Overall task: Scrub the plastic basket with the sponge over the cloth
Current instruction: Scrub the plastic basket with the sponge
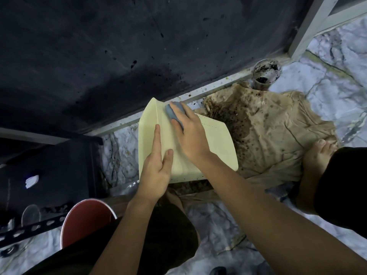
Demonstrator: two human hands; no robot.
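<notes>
A pale yellow plastic basket (216, 141) lies tipped over, its smooth outer side facing up, above the left edge of a brown, dark-stained cloth (268, 124) spread on the floor. My right hand (190, 130) grips a grey-blue sponge (174, 112) and presses it on the basket's far upper part. My left hand (156, 165) rests flat on the basket's near left side, its fingers straight and its thumb against the surface.
A dirty cup (265, 73) with black residue stands at the cloth's far corner by the dark wall. A red bucket (85, 221) sits near left, beside a black metal bracket (29, 229). My bare foot (315, 155) rests on the cloth's right side. The floor is marbled tile.
</notes>
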